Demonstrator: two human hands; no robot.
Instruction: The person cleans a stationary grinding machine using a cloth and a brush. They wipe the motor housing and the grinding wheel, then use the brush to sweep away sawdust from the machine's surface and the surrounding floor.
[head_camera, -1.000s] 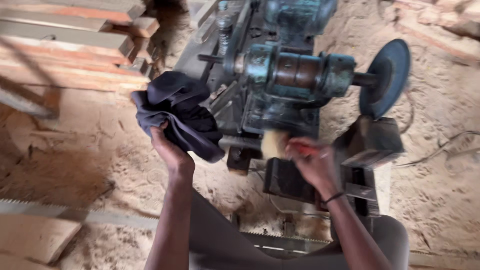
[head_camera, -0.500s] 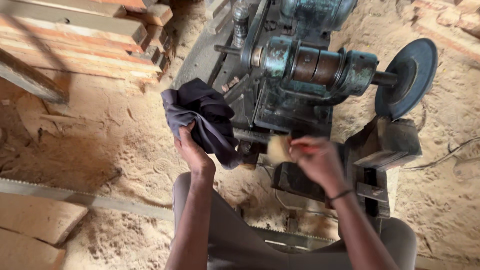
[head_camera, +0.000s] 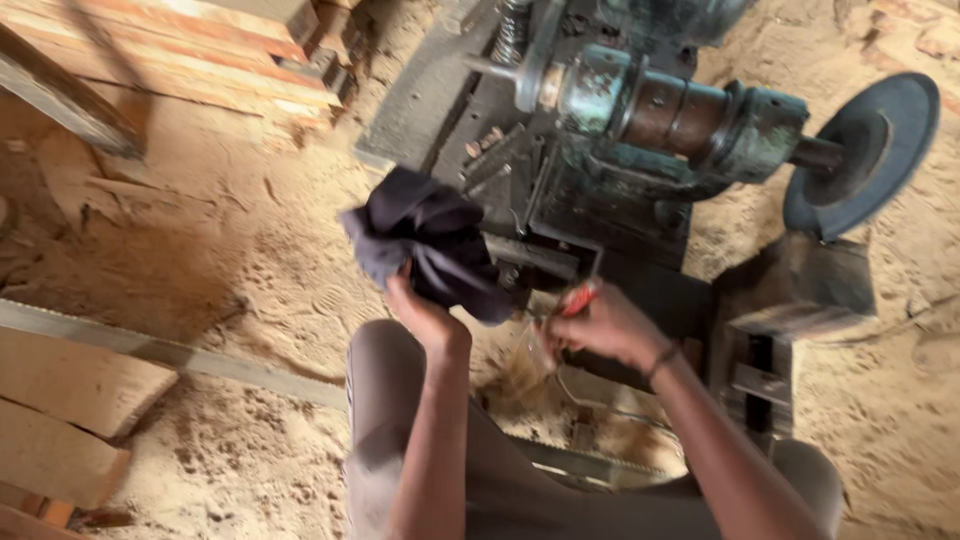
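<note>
I observe my left hand (head_camera: 425, 315), grip closed on a dark cloth (head_camera: 430, 240), holding it off the machine's (head_camera: 640, 130) front edge. My right hand (head_camera: 600, 330) clasps a red-handled brush (head_camera: 540, 345), bristles angled down toward the sawdust floor (head_camera: 220, 260).

Just one view here, a head cam worn by the person, looking steeply down past their own forearms and knees. It sits close: the left hand (head_camera: 425, 318) and right hand (head_camera: 600, 328) fill the lower middle, and the arms run off the bottom edge. The camera faces forward and down onto the old greenish motor (head_camera: 660, 115), which takes up the top centre, its grinding disc (head_camera: 865, 150) at the right. Sawdust floor (head_camera: 230, 250) fills the left, stacked planks (head_camera: 180, 50) the top left corner. The framing is slightly tilted and a bit blurred.
</note>
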